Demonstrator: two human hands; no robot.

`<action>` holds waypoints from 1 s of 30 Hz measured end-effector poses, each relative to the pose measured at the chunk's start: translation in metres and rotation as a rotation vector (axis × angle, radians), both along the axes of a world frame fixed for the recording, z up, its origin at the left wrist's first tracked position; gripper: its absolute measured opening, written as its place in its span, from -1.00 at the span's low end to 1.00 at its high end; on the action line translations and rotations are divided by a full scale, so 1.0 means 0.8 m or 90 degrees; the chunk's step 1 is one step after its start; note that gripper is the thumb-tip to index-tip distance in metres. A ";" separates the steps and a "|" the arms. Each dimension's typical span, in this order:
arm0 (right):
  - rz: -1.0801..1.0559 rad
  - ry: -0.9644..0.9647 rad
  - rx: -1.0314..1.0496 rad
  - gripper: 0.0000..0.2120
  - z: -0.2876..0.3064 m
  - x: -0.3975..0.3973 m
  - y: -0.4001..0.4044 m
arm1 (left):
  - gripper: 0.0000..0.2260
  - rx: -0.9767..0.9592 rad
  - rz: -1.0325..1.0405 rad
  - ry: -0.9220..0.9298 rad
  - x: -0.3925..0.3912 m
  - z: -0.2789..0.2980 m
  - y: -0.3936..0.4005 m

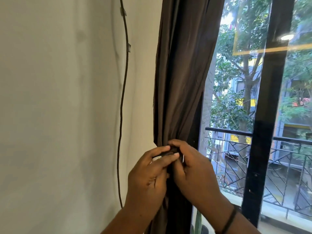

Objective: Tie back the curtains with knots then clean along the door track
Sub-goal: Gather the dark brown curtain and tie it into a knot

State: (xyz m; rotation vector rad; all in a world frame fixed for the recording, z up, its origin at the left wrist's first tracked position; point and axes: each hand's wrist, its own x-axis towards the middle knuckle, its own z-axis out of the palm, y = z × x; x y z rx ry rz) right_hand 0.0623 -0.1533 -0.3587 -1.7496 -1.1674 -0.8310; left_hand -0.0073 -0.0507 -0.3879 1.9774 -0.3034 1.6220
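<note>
Pinching the gathered curtain (175, 81), left hand (150, 176) and right hand (194, 169) hide the knot.

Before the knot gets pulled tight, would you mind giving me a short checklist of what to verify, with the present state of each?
1. Curtain gathered into one bunch at the hands: ok.
2. Left hand grips the dark tie at the bunch: ok.
3. Right hand holds the same spot: ok.
4. Knot formed: cannot tell, the fingers cover it.
5. Curtain clear of the glass: ok, it hangs against the frame beside the wall.
6. Cable on the wall kept out of the bunch: ok, it hangs apart to the left.
</note>
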 end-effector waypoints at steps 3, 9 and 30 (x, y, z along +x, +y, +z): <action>0.313 0.422 -0.008 -0.72 0.021 -0.003 -0.013 | -0.71 -0.015 -0.013 -0.044 0.001 -0.010 0.011; 0.439 0.761 0.086 -0.75 0.036 0.003 -0.022 | -0.52 0.035 0.021 -0.017 -0.002 -0.028 0.009; -0.011 -0.019 0.394 -0.69 0.020 0.007 -0.020 | -0.84 -0.554 -0.267 0.253 0.000 -0.076 -0.048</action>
